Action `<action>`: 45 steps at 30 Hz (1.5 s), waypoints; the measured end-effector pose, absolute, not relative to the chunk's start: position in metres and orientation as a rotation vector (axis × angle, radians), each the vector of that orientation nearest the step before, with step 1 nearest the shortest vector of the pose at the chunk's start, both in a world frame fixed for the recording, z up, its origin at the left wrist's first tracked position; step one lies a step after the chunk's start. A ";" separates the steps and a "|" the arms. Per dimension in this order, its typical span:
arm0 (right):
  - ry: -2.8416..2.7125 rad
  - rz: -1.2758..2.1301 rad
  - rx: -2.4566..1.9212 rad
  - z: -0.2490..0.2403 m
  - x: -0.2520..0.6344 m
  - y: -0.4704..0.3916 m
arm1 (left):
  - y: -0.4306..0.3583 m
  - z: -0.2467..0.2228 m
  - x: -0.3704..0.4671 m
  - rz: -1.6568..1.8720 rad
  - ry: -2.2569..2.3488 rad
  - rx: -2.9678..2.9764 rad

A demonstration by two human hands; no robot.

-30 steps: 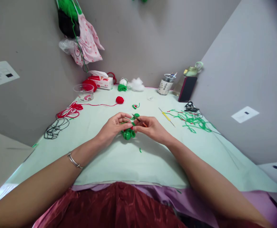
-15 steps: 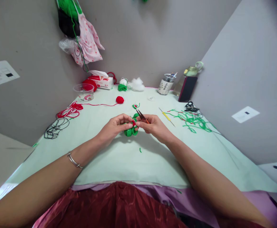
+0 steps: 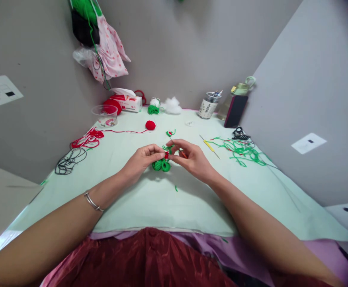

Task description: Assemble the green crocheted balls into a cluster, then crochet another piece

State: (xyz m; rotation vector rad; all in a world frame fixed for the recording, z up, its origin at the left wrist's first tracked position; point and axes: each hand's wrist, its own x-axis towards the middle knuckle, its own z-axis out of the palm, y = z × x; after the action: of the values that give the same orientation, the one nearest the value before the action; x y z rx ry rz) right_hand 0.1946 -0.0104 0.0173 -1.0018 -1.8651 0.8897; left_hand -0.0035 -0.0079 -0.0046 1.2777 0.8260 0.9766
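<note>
Near the middle of the table, my left hand [image 3: 142,160] pinches a small green crocheted piece [image 3: 161,165] with a red and white part [image 3: 166,154] on top. My right hand [image 3: 189,158] is closed around small scissors [image 3: 183,154] with orange handles, its fingertips beside the red part; the blades are mostly hidden by the fingers. Just beyond the hands lies a little green, white and red piece [image 3: 170,133]. A short green yarn scrap [image 3: 176,188] rests nearer to me.
A red yarn ball [image 3: 150,125] sits behind the hands. Right of them are a yellow-handled hook [image 3: 209,146] and tangled green yarn [image 3: 242,150]. A clear tub [image 3: 105,119], tissue box [image 3: 129,103], pen jar [image 3: 207,107] and phone [image 3: 235,111] stand farther back.
The green crocheted piece has shifted slightly left and tilted. My right hand has turned, its index finger raised and stretched forward, and the scissor blades that showed above it are now mostly hidden.
</note>
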 end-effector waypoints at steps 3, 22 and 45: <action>-1.898 0.853 -0.998 0.013 0.193 -0.012 | -0.007 -0.006 -0.003 0.970 0.822 1.285; -1.715 1.114 -1.047 0.019 0.195 -0.011 | -0.011 -0.001 -0.001 0.953 0.815 1.311; -1.720 1.105 -1.041 0.022 0.194 -0.012 | -0.013 0.000 -0.001 0.994 0.769 1.398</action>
State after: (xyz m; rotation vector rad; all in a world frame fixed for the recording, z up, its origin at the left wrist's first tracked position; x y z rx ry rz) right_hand 0.1941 -0.0123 0.0217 -1.0409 -1.7200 1.1048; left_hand -0.0007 -0.0131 -0.0005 1.3978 0.7694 0.9937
